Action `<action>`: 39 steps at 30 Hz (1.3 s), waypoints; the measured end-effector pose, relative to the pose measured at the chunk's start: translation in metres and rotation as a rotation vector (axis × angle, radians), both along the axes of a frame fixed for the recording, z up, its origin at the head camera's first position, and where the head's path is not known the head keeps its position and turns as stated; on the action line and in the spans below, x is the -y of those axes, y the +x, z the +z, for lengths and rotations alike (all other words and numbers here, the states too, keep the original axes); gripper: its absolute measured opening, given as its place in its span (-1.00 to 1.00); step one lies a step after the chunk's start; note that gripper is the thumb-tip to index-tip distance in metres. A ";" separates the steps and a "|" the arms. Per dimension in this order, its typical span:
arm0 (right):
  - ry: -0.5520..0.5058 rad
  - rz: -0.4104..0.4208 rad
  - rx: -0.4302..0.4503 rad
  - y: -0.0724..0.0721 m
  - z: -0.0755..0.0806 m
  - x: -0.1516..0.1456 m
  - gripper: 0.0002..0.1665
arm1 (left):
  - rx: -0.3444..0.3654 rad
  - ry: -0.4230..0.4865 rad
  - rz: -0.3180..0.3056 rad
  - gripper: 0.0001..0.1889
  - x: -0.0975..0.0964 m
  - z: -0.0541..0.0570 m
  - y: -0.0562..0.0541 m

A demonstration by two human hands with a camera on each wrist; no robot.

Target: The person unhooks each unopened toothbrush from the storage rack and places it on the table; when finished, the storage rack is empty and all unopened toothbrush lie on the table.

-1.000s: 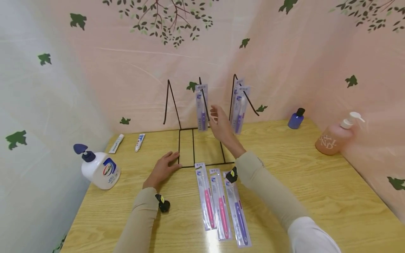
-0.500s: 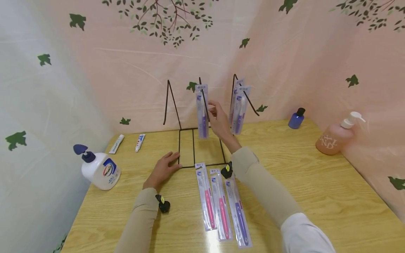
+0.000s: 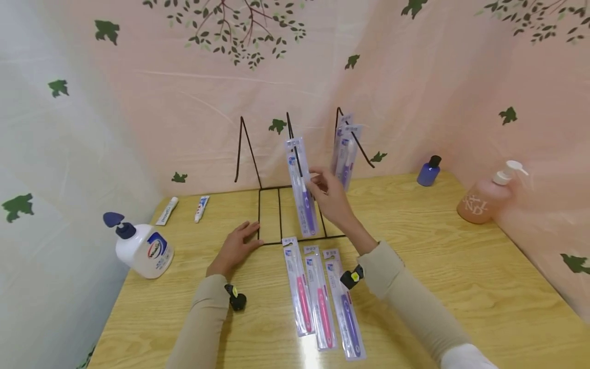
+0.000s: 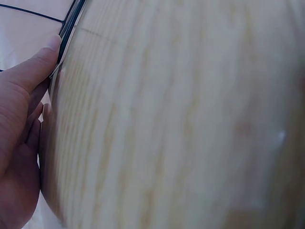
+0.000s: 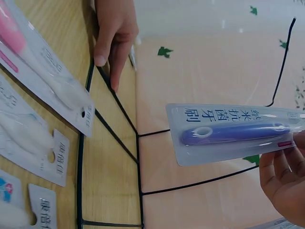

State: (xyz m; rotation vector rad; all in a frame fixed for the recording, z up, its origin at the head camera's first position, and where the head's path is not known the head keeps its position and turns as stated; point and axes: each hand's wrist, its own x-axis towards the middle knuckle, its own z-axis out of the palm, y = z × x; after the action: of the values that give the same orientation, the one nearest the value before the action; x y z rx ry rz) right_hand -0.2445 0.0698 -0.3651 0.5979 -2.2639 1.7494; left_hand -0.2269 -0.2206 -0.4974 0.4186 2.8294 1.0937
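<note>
Backdrop: pale pink cloth (image 3: 198, 130) with green leaf print, hung behind the table (image 3: 405, 220), wood-grain top. Black wire rack (image 3: 279, 215) is set on the table near the cloth, base flat, three hooks raised. White pump bottle (image 3: 145, 251) is stood at the left, pink pump bottle (image 3: 484, 200) at the right, both well apart from the rack, probably out of the way. Left hand (image 3: 235, 248) is laid at the base's front-left corner, fingers extended, thumb touching the wire, nothing gripped; rack presumably being steadied. Right hand (image 3: 332, 200): grip closed on a purple toothbrush pack (image 3: 304, 206) by its side edge, likely so the tab is left free; pack is tilted at the middle hook (image 3: 289, 124), wire seemingly passed through the tab hole, exact fit can't be told. Hanging toothbrush packs (image 3: 346, 154), at least two, are carried by the right-hand hook. Two pink toothbrush packs (image 3: 297, 287) and another purple pack (image 3: 344, 305) are laid flat in front, tabs toward the rack, probably for easy pickup. Small blue bottle (image 3: 428, 174) is placed at right rear, black cap up. Two small toothpaste tubes (image 3: 201, 209) are left lying at left rear.
</note>
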 end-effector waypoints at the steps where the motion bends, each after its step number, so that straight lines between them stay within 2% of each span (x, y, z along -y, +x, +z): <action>1: 0.008 0.009 0.000 0.006 0.000 -0.002 -0.62 | 0.002 -0.001 0.002 -0.35 0.000 0.000 0.000; 12: 0.065 0.119 0.020 0.062 0.001 -0.027 -0.63 | 0.029 -0.008 0.024 -0.35 -0.001 0.002 0.001; 21: 0.104 0.128 0.018 0.092 0.001 -0.046 -0.62 | 0.019 -0.003 0.012 -0.35 -0.001 0.003 0.002; 27: 0.162 0.047 0.087 0.099 -0.024 -0.076 -0.64 | 0.016 -0.004 0.011 -0.34 -0.002 0.003 0.001; 33: 0.234 -0.041 0.234 0.105 -0.057 -0.106 -0.62 | 0.023 0.004 0.011 -0.34 -0.002 0.003 0.002; 39: 0.302 -0.062 0.395 0.111 -0.077 -0.122 -0.60 | 0.013 0.007 0.002 -0.35 -0.002 0.002 0.001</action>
State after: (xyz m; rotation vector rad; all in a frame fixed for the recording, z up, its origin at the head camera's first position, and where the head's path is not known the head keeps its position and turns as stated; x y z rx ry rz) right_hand -0.1334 0.1913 -0.4419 0.2390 -2.8121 1.6229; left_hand -0.2255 -0.2183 -0.4950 0.4080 2.8162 1.1026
